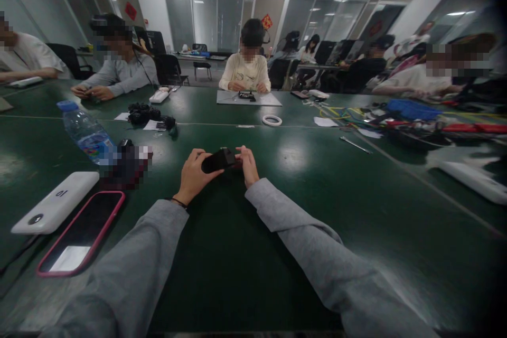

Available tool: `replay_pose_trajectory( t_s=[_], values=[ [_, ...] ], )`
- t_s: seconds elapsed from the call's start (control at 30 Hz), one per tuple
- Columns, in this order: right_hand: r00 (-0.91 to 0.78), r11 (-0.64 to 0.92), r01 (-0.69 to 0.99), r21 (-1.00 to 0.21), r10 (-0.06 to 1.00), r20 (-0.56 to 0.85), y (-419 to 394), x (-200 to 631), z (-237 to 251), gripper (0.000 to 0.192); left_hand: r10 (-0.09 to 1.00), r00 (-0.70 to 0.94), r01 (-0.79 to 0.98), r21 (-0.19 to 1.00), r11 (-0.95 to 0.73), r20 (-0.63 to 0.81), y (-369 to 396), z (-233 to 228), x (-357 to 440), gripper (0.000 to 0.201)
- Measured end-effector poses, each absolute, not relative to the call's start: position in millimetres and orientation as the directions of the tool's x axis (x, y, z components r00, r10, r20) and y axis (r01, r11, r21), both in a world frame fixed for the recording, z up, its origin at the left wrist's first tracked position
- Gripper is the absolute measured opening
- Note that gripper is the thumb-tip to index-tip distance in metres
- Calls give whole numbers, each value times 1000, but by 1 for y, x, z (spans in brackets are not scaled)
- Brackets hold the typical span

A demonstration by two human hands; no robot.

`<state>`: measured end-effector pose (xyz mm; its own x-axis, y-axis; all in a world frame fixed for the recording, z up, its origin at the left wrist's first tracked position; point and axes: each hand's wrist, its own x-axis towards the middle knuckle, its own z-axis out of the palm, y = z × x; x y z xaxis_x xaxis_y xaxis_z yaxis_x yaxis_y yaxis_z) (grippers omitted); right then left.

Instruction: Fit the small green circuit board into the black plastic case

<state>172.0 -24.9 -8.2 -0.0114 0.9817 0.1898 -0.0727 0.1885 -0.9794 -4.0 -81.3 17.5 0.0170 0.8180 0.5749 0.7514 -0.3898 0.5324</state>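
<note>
Both of my hands hold a small black device [218, 160] just above the dark green table [301, 206]. My left hand [193, 174] grips its left end with the fingers wrapped over the top. My right hand [247, 165] pinches its right end. Grey sleeves cover both forearms, and a thin dark band sits on my left wrist. What the device is cannot be told from here.
On my left lie a phone in a pink case [81, 232], a white power bank [55, 202], a water bottle [86, 133] and black parts [143, 114]. A white ring [272, 120], a metal tool [355, 144] and cables [412, 116] lie farther off. Other people sit around the table.
</note>
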Motion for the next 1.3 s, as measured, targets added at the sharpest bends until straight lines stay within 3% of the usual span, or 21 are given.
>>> replay_pose_trajectory(
  t_s=[0.13,0.3,0.57,0.83,1.0,1.3],
  values=[
    [-132,238,-75,-968,960,247,-29,171,-6,50,895,-140,551,784,-285,424,-73,6,-4,45],
    [-160,417,93,-904,903,399,-41,166,-4,46,952,-185,343,924,-172,246,-68,-1,-4,50],
    [-217,332,162,-929,931,295,-56,158,-4,51,980,-77,189,967,-169,186,-80,7,0,52],
    [-186,212,-2,-977,960,208,-83,151,-3,60,985,-41,82,983,-162,166,-105,7,4,55],
    [-224,217,77,-973,955,195,-99,151,0,62,983,-55,125,977,-170,178,-122,9,-1,56],
    [-250,141,-36,-989,957,145,-92,151,-4,59,985,36,131,976,-174,171,-121,8,-5,59]
  ],
)
